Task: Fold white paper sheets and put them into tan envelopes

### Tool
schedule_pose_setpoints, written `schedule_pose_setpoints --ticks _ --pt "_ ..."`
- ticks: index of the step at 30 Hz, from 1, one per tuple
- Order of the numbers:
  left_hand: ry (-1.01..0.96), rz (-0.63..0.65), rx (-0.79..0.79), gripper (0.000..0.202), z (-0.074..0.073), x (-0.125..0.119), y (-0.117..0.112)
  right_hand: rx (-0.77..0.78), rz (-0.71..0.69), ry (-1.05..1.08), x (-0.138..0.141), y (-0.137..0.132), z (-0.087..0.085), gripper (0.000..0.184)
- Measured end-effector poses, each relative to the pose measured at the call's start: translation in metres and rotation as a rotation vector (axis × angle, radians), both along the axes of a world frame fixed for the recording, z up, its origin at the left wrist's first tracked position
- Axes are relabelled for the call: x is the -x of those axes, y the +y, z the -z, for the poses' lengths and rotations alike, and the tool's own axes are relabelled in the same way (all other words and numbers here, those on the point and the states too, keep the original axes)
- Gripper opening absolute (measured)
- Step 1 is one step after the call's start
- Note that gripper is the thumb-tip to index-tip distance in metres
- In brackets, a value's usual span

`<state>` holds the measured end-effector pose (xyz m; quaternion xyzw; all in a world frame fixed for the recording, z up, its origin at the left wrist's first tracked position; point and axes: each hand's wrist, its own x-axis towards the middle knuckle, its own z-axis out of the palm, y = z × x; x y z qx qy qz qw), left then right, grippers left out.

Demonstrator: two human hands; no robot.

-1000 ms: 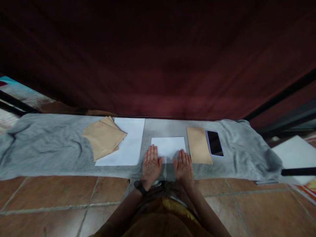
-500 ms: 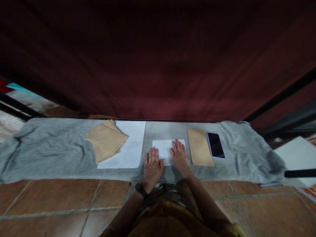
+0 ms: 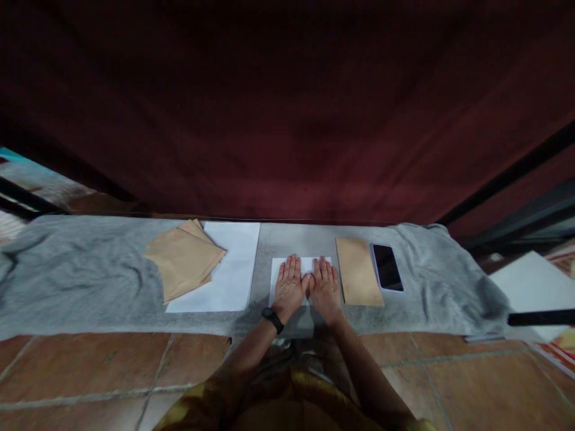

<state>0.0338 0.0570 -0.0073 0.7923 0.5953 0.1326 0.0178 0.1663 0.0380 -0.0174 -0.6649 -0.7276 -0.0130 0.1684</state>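
A small white sheet of paper, probably folded, lies on the grey cloth in front of me. Flat on its left half rests my left hand, fingers stretched out and a dark band on the wrist. My right hand lies flat on the right half, its fingers also straight. The two thumbs meet near the middle, and much of the paper is hidden under the palms. Just right of it is a brown envelope. Neither hand grips anything.
Grey cloth covers the long narrow surface. Left lie larger white sheets partly under a fan of brown envelopes. A phone lies right of the single envelope. A dark red curtain hangs behind; dark bars stand at both sides.
My left hand has moved up and inward onto the paper, so the thumbs now meet. My right hand stays flat on the sheet. The whole view has shifted slightly.
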Motion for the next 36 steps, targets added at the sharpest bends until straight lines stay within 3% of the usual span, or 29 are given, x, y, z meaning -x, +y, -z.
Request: schedule_pose_setpoints --ticks 8,15,24,36 --pt "0.003 -0.121 -0.052 0.059 0.005 0.029 -0.003 -0.019 0.085 -0.004 0.004 0.009 0.005 0.054" --pt "0.013 -0.1 -0.067 0.06 0.006 0.029 -0.004 -0.067 -0.114 0.027 0.023 0.015 0.004 0.048" --pt "-0.021 -0.133 -0.084 0.06 0.005 0.03 -0.004 -0.088 0.088 0.014 -0.001 0.009 0.006 0.057" --pt "-0.063 -0.18 -0.114 0.061 0.005 0.054 -0.023 -0.167 0.094 -0.003 -0.008 0.002 0.012 0.06"
